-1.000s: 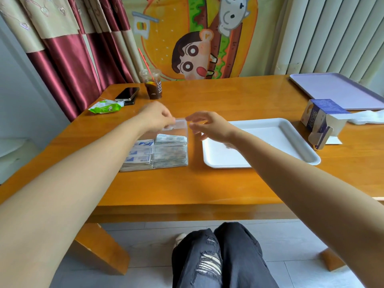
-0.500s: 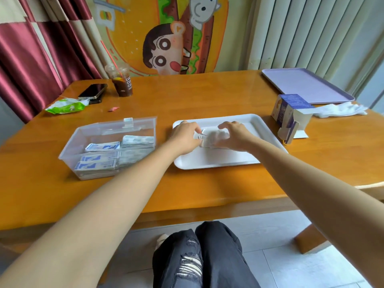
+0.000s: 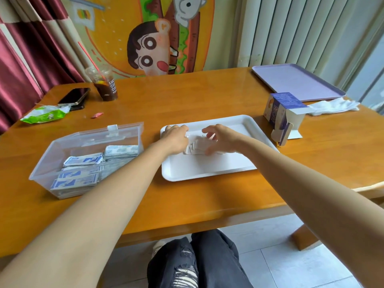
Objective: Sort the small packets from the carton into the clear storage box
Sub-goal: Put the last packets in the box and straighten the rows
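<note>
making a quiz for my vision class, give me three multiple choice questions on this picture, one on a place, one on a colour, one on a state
1. Where is the clear storage box relative to the white tray?
A. on its left
B. on its right
C. stacked on it

2. What colour is the far tray beyond the carton?
A. green
B. lilac
C. red

3. What state is the storage box's lid in?
A. shut flat
B. lying on the floor
C. open, raised at the back

Answers:
1 A, the box sits left of the white tray on the same tabletop.
2 B, its whole surface is pale purple.
3 C, the lid stands up behind the packets lying inside.
</note>
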### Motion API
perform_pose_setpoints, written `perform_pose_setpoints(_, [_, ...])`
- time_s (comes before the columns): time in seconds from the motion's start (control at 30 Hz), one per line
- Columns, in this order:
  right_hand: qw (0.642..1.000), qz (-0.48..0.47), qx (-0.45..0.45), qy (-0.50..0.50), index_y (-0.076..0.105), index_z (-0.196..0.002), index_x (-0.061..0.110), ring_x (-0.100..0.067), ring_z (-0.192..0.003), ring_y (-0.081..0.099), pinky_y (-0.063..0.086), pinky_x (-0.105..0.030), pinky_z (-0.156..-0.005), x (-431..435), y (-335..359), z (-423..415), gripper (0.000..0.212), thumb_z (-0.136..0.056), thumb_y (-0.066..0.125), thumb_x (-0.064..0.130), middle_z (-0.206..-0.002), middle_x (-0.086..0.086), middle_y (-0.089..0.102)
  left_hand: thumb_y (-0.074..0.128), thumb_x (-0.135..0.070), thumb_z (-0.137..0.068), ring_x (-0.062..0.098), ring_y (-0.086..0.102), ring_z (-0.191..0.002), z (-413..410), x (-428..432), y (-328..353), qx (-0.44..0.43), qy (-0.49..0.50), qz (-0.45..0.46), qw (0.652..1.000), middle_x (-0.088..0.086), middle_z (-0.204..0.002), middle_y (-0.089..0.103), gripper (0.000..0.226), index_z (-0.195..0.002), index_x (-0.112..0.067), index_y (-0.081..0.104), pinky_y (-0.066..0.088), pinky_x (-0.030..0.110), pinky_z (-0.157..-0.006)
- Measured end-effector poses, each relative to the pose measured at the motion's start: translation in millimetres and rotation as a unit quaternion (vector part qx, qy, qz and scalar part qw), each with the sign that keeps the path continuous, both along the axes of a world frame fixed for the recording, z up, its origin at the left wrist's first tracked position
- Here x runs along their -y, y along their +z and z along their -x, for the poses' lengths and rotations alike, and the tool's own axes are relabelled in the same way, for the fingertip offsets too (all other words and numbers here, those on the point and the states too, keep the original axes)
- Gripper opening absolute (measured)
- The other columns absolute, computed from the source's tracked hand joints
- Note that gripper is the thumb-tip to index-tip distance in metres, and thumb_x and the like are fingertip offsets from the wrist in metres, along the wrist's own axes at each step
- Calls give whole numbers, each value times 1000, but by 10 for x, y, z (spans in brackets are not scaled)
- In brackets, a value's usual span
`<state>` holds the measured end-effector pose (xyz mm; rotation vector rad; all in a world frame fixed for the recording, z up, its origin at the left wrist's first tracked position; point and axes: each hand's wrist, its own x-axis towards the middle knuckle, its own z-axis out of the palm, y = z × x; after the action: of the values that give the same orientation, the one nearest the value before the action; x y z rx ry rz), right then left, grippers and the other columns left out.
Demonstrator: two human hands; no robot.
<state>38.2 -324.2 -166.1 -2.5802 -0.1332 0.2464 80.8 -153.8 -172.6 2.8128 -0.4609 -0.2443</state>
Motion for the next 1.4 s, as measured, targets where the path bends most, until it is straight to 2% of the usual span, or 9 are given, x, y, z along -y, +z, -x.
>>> perform_pose_setpoints(0.17, [1000, 12, -27, 5, 33, -146, 19, -22, -119, 49, 49, -36, -90, -91, 41, -21, 87, -74, 81, 22, -140, -3, 39, 31, -13, -97, 28, 25, -139, 20, 31, -5, -5, 1, 34, 999, 11, -149, 33, 50, -147, -16, 33, 32, 38, -109])
perform_pose_setpoints(0.3, [997, 61, -31, 29, 27, -150, 20, -24, -130, 38, 41, -34, -100, -119, 92, -56, 91, -76, 80, 28, -148, 1, 30, 28, -13, -96, 25, 28, -135, 44, 62, 5, -20, -15, 80, 996, 6, -144, 38, 50, -144, -21, 39, 50, 28, -83])
perform_pose_setpoints(0.47, [993, 90, -63, 36, 32, -146, 21, -21, -121, 37, 42, -36, -95, -160, 140, -106, 81, -79, 75, 32, -133, 4, 51, 42, -26, -94, 25, 23, -139, 87, 17, 3, -27, -25, 44, 998, 7, -150, 30, 56, -149, -22, 30, 33, 36, -109])
perform_pose_setpoints(0.7, [990, 122, -62, 20, 53, -130, 28, -27, -118, 41, 47, -39, -94, -171, 154, -98, 62, -74, 78, 35, -126, -8, 43, 65, -33, -81, 25, 35, -126, 101, -57, 62, -71, -47, 17, 996, 7, -130, 44, 60, -137, -27, 45, 41, 36, -100])
perform_pose_setpoints(0.87, [995, 57, -81, 21, 46, -135, 18, -23, -110, 55, 43, -29, -77, -195, 181, -72, 67, -76, 78, 23, -127, -3, 55, 68, -30, -78, 24, 44, -119, 109, -24, 87, -81, -30, 16, 996, 5, -126, 45, 58, -133, -27, 49, 48, 39, -95])
perform_pose_setpoints(0.97, [993, 74, -85, 24, 57, -126, 20, -23, -99, 59, 44, -26, -67, -198, 201, -54, 54, -76, 76, 24, -118, -5, 61, 69, -22, -79, 21, 60, -91, 127, 5, 105, -114, -27, 42, 992, 4, -107, 57, 44, -120, -18, 53, 54, 32, -73])
perform_pose_setpoints(1.07, [992, 87, -82, 28, 61, -121, 15, -22, -90, 56, 40, -23, -59, -221, 213, -27, 47, -77, 75, 25, -114, -6, 63, 67, -15, -79, 19, 57, -69, 135, 29, 124, -139, -28, 44, 989, 7, -84, 58, 27, -105, -6, 60, 47, 25, -54])
perform_pose_setpoints(1.2, [994, 87, -65, 28, 56, -124, 15, -23, -99, 57, 41, -22, -57, -254, 213, -17, 52, -77, 76, 23, -121, -6, 59, 66, -16, -79, 20, 56, -68, 144, 27, 130, -133, -28, 29, 990, 6, -79, 56, 16, -91, -8, 59, 47, 25, -54])
perform_pose_setpoints(1.4, [991, 105, -74, 28, 57, -123, 14, -23, -88, 55, 40, -24, -56, -284, 210, 15, 47, -79, 72, 22, -113, -7, 60, 71, -21, -78, 23, 56, -75, 203, 9, 121, -101, -23, 38, 994, 8, -91, 61, 35, -108, -8, 59, 46, 29, -63])
